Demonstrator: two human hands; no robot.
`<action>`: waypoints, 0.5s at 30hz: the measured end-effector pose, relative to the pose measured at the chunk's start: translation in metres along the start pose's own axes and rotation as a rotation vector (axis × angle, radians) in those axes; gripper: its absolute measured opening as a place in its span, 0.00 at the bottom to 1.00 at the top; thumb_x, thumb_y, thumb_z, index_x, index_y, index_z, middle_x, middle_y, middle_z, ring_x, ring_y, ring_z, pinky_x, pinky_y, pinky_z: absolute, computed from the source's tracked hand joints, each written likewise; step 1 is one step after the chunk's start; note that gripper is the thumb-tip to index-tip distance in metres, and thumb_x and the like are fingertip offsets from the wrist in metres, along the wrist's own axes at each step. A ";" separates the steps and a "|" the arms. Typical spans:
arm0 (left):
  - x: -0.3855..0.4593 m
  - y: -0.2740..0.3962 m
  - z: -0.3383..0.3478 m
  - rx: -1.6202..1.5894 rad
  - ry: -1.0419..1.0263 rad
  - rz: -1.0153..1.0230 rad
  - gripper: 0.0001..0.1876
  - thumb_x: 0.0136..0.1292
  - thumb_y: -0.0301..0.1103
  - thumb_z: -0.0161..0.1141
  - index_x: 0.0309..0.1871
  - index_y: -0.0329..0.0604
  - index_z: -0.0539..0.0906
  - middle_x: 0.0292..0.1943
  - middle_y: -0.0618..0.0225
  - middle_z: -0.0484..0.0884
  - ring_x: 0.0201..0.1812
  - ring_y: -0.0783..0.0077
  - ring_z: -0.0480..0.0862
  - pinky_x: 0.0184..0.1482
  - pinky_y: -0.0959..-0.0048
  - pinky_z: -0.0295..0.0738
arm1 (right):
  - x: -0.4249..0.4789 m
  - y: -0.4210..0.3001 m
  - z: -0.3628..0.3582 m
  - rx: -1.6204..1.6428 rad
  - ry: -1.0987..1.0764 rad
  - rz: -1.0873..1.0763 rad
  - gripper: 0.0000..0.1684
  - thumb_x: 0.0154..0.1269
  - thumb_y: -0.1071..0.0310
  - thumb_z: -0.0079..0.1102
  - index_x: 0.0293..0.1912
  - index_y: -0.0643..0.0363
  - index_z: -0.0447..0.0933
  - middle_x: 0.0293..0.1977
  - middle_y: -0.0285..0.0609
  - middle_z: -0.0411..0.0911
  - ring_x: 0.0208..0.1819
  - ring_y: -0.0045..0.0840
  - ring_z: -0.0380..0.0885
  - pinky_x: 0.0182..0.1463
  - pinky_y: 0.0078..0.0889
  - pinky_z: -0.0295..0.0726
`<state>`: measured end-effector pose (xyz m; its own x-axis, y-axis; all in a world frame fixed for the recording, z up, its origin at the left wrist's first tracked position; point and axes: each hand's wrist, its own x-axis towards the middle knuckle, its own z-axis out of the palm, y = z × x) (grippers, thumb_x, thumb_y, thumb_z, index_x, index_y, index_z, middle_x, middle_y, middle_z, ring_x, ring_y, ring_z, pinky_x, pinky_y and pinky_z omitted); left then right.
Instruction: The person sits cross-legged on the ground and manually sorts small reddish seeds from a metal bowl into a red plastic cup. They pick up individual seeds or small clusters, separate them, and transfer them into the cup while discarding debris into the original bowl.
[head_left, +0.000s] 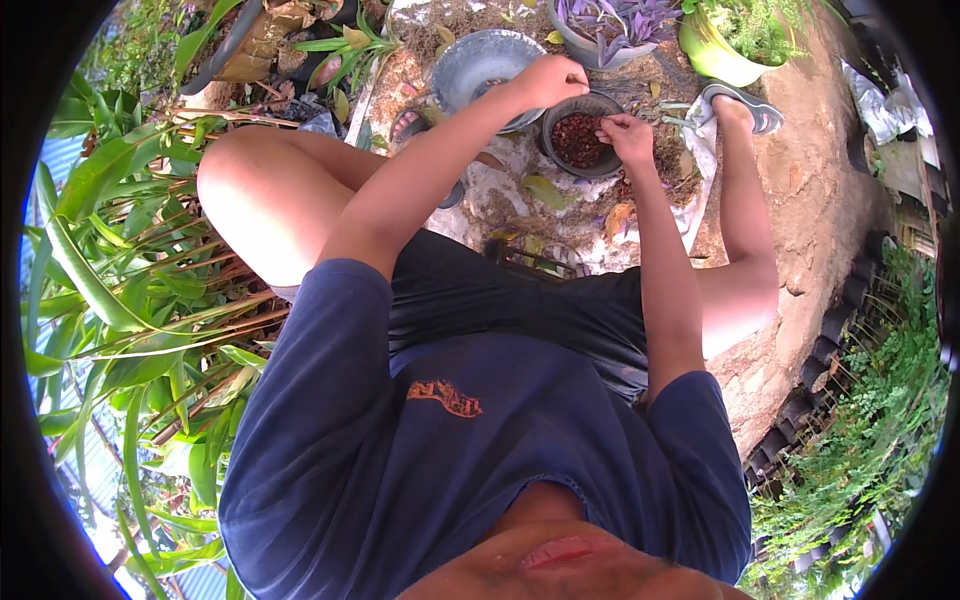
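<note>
A dark round pot (551, 154) on the ground holds many small reddish-brown pieces (576, 141), perhaps seeds or pebbles. My right hand (628, 139) reaches over its right side, thumb and fingertips drawn together just above the pieces. Any small piece between those fingertips is too tiny to make out. Above the pot's far edge is my left hand (551, 81), its fingers curled and turned to the right. What it may hold is hidden. A wide grey basin (480, 56) stands to the left, partly behind my left forearm, with a few small bits inside.
Beyond the pot, a planter (611, 56) carries purple-leaved plants (615, 22). A yellow-green planter (720, 56) with ferny foliage stands further right. Leafy plants (150, 262) crowd the left side. Dry leaves (544, 191) lie on the ground between my legs, near my sandalled feet (739, 109).
</note>
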<state>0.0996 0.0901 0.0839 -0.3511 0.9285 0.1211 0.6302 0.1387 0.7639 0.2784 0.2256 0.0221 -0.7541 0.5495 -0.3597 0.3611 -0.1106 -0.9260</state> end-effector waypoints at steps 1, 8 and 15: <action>-0.003 0.004 0.005 -0.108 -0.056 -0.099 0.15 0.59 0.39 0.66 0.46 0.41 0.84 0.34 0.62 0.86 0.33 0.68 0.84 0.35 0.70 0.78 | -0.005 -0.005 -0.002 0.053 -0.001 -0.017 0.08 0.63 0.74 0.59 0.38 0.71 0.79 0.30 0.44 0.82 0.28 0.22 0.82 0.35 0.20 0.83; -0.020 0.026 0.037 -0.563 -0.100 -0.261 0.15 0.59 0.28 0.67 0.48 0.31 0.81 0.37 0.62 0.86 0.33 0.80 0.82 0.35 0.78 0.79 | -0.033 -0.027 0.001 0.096 0.047 -0.153 0.08 0.64 0.73 0.59 0.39 0.69 0.80 0.32 0.41 0.82 0.31 0.17 0.80 0.38 0.19 0.80; -0.023 0.038 0.044 -0.461 0.030 -0.223 0.10 0.60 0.27 0.65 0.42 0.30 0.84 0.33 0.63 0.86 0.31 0.78 0.84 0.32 0.77 0.79 | -0.031 -0.033 0.003 0.053 0.118 -0.219 0.10 0.61 0.69 0.61 0.37 0.67 0.81 0.26 0.35 0.80 0.28 0.13 0.76 0.35 0.19 0.75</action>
<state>0.1623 0.0895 0.0824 -0.4664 0.8823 -0.0640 0.1692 0.1600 0.9725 0.2883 0.2093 0.0637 -0.7410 0.6575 -0.1364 0.1638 -0.0199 -0.9863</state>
